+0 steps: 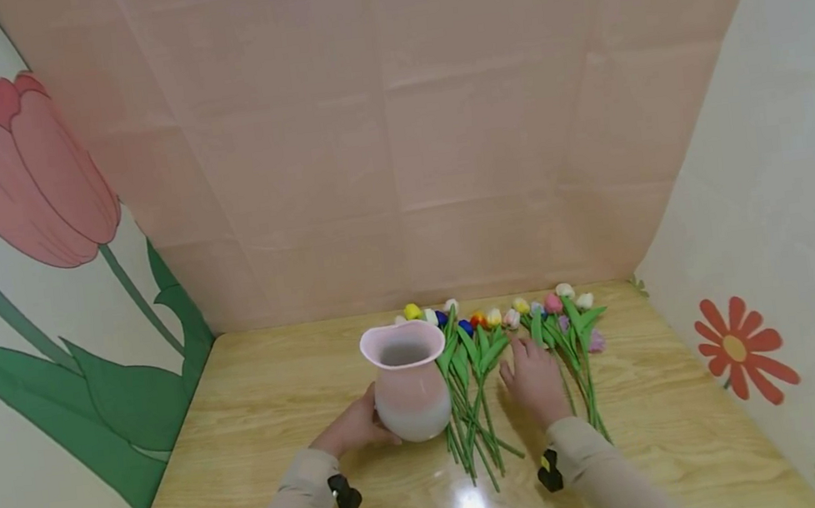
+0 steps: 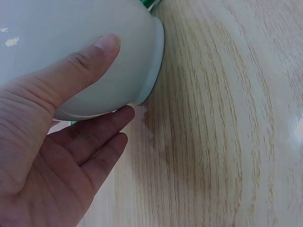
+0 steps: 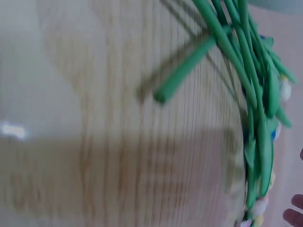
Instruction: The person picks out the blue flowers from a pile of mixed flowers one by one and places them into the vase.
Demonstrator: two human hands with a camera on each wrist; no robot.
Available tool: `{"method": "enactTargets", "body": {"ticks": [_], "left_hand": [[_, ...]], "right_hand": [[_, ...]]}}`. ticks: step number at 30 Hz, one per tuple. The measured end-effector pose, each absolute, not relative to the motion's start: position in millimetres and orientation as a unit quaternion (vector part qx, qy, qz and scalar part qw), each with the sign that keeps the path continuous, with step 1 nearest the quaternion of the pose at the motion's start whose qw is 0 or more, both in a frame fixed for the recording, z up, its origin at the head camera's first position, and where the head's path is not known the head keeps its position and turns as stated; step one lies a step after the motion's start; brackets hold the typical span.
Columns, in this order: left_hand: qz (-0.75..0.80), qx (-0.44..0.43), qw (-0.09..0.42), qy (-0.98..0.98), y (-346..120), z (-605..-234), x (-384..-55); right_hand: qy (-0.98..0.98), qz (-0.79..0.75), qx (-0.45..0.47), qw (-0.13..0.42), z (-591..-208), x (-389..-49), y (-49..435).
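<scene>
A pink-and-white vase (image 1: 413, 404) with a flared rim has its mouth facing up in the head view. My left hand (image 1: 352, 428) grips its lower left side; in the left wrist view the thumb (image 2: 78, 71) lies along the glossy wall and the other fingers are on the opposite side. Whether its base touches the table cannot be told. Over the gap between two bunches of artificial tulips, my right hand (image 1: 534, 382) has loosely extended fingers and holds nothing visible. Fingertips (image 3: 294, 216) show at the right wrist view's edge, apart from the green stems (image 3: 236, 56).
One tulip bunch (image 1: 482, 413) lies right of the vase, its stems toward me. Another bunch (image 1: 585, 368) lies farther right. Yellow, white, blue, orange and pink heads point to the back wall (image 1: 397, 163). The wooden table (image 1: 266, 404) meets flower-printed side walls.
</scene>
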State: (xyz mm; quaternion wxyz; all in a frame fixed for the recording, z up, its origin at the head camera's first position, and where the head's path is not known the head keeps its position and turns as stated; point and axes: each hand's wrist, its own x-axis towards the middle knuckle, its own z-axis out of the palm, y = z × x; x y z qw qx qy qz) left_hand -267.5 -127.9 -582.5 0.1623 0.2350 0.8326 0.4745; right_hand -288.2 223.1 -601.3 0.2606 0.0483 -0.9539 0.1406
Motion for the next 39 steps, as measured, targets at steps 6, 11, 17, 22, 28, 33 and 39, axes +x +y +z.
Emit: {"method": "enactTargets", "body": {"ticks": [6, 11, 17, 22, 28, 33, 39], "left_hand": [[0.475, 0.235, 0.160, 0.833, -128, -582, -267], [0.471, 0.232, 0.159, 0.836, -127, -579, -265], [0.463, 0.234, 0.154, 0.841, -126, -577, -263], [0.461, 0.233, 0.154, 0.842, -125, -577, -263], [0.452, 0.232, 0.156, 0.847, -126, -577, -264], [0.460, 0.236, 0.157, 0.842, -127, -579, -265], [0.468, 0.235, 0.157, 0.838, -127, -579, -265]], "right_hand": [[-0.967, 0.149, 0.044, 0.202, -610, -286, 201], [-0.975, 0.184, 0.016, 0.127, -619, -285, 188], [-0.978, 0.184, 0.012, 0.099, -626, -285, 182], [-0.977, 0.199, 0.003, 0.079, -625, -284, 180], [-0.971, 0.234, -0.023, 0.037, -623, -286, 179], [-0.965, 0.257, -0.049, 0.011, -623, -289, 179], [-0.954, 0.293, -0.057, 0.017, -624, -290, 180]]}}
